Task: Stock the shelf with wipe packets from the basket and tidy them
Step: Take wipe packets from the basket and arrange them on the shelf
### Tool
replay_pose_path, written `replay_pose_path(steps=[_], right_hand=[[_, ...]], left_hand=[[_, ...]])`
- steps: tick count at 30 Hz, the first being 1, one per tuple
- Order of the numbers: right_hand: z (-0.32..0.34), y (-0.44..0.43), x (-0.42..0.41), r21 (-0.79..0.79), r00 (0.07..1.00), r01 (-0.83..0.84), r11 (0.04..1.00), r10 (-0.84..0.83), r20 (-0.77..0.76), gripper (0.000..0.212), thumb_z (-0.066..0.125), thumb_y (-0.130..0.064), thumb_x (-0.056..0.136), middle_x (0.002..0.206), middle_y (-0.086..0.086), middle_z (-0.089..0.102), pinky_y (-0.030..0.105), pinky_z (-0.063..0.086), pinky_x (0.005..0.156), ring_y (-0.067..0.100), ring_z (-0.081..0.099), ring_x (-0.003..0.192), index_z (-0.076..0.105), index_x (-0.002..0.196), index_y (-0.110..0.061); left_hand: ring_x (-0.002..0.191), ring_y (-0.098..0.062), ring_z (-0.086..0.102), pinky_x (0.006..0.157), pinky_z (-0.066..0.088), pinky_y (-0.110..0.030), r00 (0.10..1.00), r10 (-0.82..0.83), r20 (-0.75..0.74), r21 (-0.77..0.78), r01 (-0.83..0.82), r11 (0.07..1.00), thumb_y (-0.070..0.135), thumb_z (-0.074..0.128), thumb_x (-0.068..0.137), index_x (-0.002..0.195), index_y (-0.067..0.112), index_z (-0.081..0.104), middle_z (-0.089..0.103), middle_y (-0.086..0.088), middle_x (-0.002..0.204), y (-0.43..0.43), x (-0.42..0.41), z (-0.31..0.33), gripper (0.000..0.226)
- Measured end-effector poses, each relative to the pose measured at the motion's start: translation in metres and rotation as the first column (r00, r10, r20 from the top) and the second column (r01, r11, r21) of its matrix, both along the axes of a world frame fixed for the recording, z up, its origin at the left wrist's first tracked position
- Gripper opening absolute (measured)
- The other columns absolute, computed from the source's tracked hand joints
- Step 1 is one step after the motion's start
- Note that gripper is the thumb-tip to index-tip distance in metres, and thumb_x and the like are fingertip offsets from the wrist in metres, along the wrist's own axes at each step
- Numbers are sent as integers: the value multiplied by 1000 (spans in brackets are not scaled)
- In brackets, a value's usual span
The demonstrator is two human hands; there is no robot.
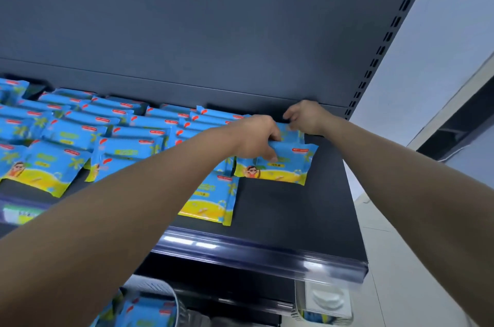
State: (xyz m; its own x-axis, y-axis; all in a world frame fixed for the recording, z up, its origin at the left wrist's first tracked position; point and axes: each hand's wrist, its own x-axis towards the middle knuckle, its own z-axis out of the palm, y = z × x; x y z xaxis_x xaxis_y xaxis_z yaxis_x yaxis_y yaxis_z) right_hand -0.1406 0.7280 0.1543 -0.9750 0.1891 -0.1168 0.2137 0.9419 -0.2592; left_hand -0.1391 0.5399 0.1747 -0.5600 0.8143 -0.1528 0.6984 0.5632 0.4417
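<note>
Blue and yellow wipe packets lie in overlapping rows across the dark shelf. At the right end of the rows, my left hand grips the top edge of one packet, thumb over its front. My right hand pinches the far edge of another packet standing just behind it, close to the shelf's back panel. One more packet lies flat nearer the front edge, partly under my left forearm.
The shelf's front rail runs along the near edge. Bare shelf surface lies to the right of the packets. Below, a basket holds more packets, and a white basket sits at lower right. A slotted upright bounds the right side.
</note>
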Motion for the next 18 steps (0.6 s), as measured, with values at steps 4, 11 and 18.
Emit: replay_pose_path(steps=[4, 11, 18], right_hand=[[8, 6, 8, -153, 991, 55, 987, -72, -109, 26, 63, -11, 87, 116, 7, 67, 21, 43, 88, 20, 61, 108, 67, 112, -10], [13, -9, 38, -180, 921, 151, 972, -204, -333, 27, 60, -21, 89, 113, 5, 66, 25, 44, 88, 20, 61, 105, 63, 114, -12], [24, -60, 67, 106, 854, 122, 987, -50, -518, 40, 58, -26, 90, 125, 10, 56, 41, 40, 98, 29, 50, 116, 54, 127, -9]], left_hand=[[77, -22, 54, 65, 42, -29, 999, 5, -45, -66, -8, 998, 21, 68, 82, 98, 8, 66, 59, -5, 87, 25, -13, -21, 20], [120, -26, 45, 100, 31, -37, 914, 50, -403, -78, -88, 993, 28, 57, 88, 128, 15, 51, 53, -7, 127, 34, -23, -46, 44], [121, -24, 42, 99, 27, -34, 858, 188, -479, 231, -84, 969, 24, 55, 89, 126, 16, 51, 50, -5, 124, -12, -11, -23, 38]])
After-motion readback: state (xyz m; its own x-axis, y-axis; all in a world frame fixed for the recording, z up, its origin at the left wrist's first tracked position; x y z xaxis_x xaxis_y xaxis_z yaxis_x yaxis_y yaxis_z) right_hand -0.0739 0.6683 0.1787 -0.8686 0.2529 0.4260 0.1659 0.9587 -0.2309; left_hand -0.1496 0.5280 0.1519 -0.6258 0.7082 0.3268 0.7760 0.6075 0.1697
